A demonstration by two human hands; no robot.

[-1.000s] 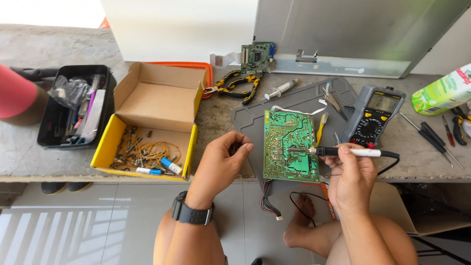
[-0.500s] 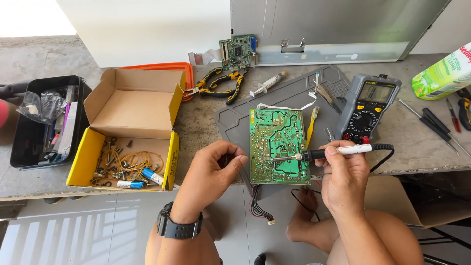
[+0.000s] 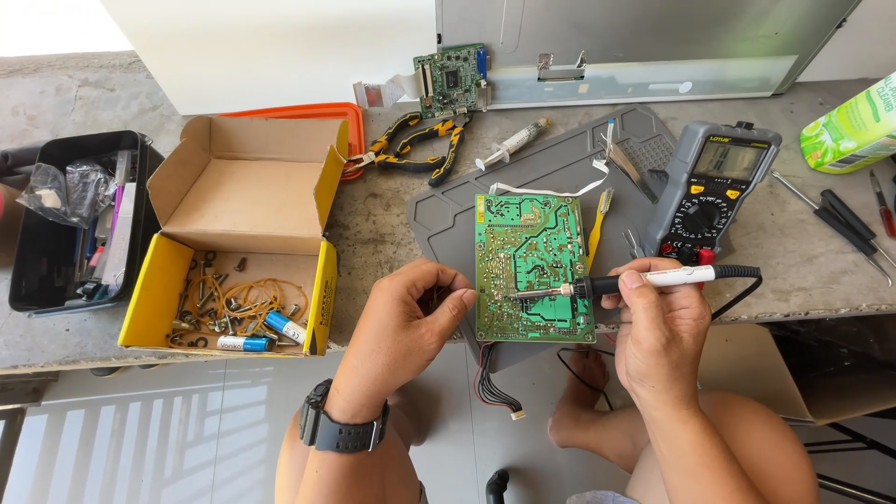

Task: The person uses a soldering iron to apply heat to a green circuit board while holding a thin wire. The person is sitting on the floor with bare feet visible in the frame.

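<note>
A green circuit board (image 3: 532, 266) lies solder side up on a grey work mat (image 3: 560, 177) at the table's front edge. My right hand (image 3: 658, 327) grips a soldering iron (image 3: 644, 278) with a white handle, its metal tip touching the board's lower middle. My left hand (image 3: 411, 322) is curled at the board's left edge, fingertips pinched together right against it; whether it holds solder wire is too small to tell. A black watch sits on the left wrist.
A grey multimeter (image 3: 714, 187) stands right of the board. An open cardboard box (image 3: 238, 243) with wires, small parts and batteries sits to the left, a black tray (image 3: 65, 224) beyond it. Pliers (image 3: 420, 145), a syringe (image 3: 511, 142), a second board (image 3: 453, 77), screwdrivers (image 3: 840, 224) and a green bottle (image 3: 854, 126) lie around.
The iron's tip has slid left and down onto the board's lower middle. My left hand has moved in against the board's left edge. The view has shifted slightly.
</note>
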